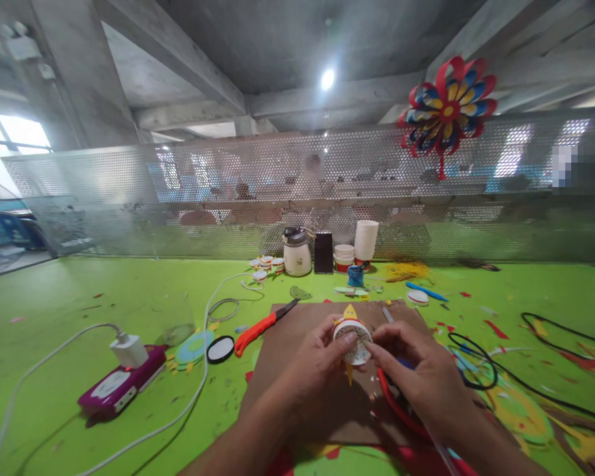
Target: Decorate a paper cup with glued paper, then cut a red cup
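Note:
My left hand (313, 362) and my right hand (417, 370) together hold a small round white disc with a red rim (354, 335) above a brown cardboard sheet (297, 383). Thumbs and fingertips of both hands pinch its edges. A yellow pointed paper piece (350, 311) sticks up behind the disc. Under my right hand lies a red curved strip (395, 404).
An orange-handled knife (260, 324) lies left of the cardboard. A purple power strip with a white charger (121, 377) and white cable sit at left. A jar (297, 253), black box (323, 252) and stacked paper cups (365, 240) stand by the mesh screen. Black cables (480, 370) lie at right.

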Action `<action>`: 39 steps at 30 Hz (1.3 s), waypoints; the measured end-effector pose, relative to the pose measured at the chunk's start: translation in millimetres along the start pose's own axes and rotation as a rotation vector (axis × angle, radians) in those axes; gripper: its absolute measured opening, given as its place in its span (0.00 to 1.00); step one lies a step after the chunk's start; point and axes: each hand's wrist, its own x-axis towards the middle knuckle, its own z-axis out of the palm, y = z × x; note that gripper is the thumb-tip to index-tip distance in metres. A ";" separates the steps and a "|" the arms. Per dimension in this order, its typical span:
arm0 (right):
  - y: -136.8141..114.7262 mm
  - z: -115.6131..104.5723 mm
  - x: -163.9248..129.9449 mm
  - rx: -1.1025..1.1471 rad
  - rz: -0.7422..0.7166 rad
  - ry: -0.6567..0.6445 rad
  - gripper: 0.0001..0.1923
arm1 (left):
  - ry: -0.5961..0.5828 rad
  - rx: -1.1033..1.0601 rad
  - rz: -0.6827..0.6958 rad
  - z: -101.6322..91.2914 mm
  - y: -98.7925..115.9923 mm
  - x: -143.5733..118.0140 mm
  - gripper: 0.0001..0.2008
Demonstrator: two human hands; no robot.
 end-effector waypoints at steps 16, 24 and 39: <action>3.6 1.4 1.1 -0.001 -0.017 -0.010 0.09 | -0.018 0.036 0.017 0.0 0.8 1.6 0.13; -7.7 4.3 4.8 -0.158 -0.190 0.161 0.04 | 0.064 0.026 -0.084 -3.6 3.3 4.3 0.12; -10.3 7.1 6.6 -0.294 -0.348 0.229 0.05 | 0.110 0.056 -0.078 -3.1 4.9 5.4 0.21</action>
